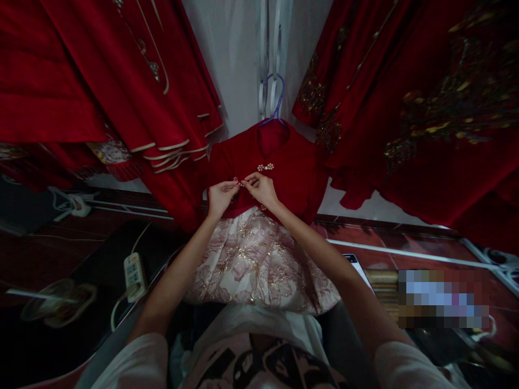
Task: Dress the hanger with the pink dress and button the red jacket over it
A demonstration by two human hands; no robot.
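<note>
A red short top [300,178] hangs on a purple hanger [277,102] in front of me, above a pale pink-and-gold brocade skirt [247,259] spread over my lap. Pinched fingers of my left hand [223,198] and my right hand [261,189] meet at the left side of the top. Between their fingertips is a small beaded flower clasp [236,180], partly covered. A similar clasp [265,167] with pearl-like beads sits higher on the chest. Below my right wrist, another beaded piece [263,208] shows in part.
Red garments [162,81] with pale trim hang at left; others with gold embroidery [438,119] hang at right. A power strip [134,276] and a plastic cup with a straw [57,302] lie at lower left. A phone [357,266] lies beside my right forearm.
</note>
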